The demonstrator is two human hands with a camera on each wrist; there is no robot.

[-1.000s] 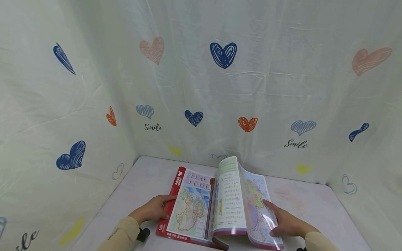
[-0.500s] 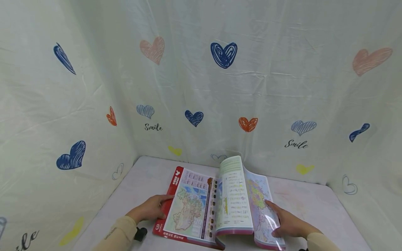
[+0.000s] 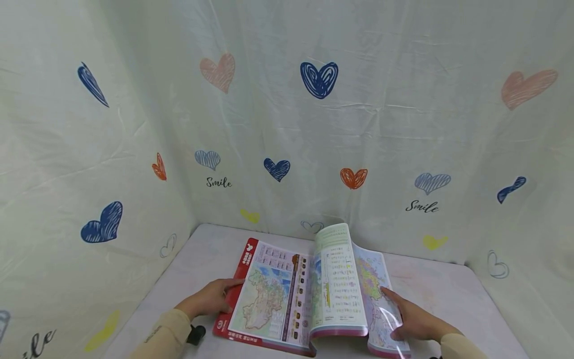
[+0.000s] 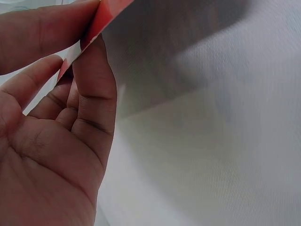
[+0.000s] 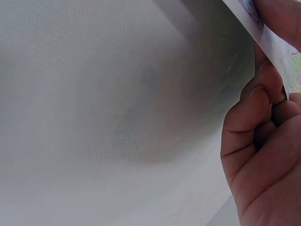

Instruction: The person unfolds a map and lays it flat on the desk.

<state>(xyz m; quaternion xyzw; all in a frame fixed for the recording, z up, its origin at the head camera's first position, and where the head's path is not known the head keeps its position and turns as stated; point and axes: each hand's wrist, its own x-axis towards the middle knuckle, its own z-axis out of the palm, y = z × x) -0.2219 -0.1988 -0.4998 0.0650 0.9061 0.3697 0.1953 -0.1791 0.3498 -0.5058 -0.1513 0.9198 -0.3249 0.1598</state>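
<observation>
An atlas (image 3: pixel 264 299) with printed maps lies spread on the table. Its left side has a red border and a large map; a middle page (image 3: pixel 338 279) bows up with lines of text, and a coloured map (image 3: pixel 372 284) shows on the right side. My left hand (image 3: pixel 207 298) pinches the red left edge, and in the left wrist view curled fingers (image 4: pixel 96 94) sit beneath that red edge (image 4: pixel 106 21). At the right edge my right hand (image 3: pixel 412 316) grips the map side; in the right wrist view its fingers (image 5: pixel 247 113) curl under the sheet (image 5: pixel 261 33).
A pale table (image 3: pixel 430 289) carries the atlas, with bare surface on both sides. Behind it and at the sides hangs a white curtain (image 3: pixel 287 129) printed with hearts and "Smile". A small black object (image 3: pixel 196 335) shows by the left wrist.
My left hand has shifted left with the red edge, and the atlas has spread wider, baring a strip of small pictures. The raised middle page and my right hand have moved slightly right.
</observation>
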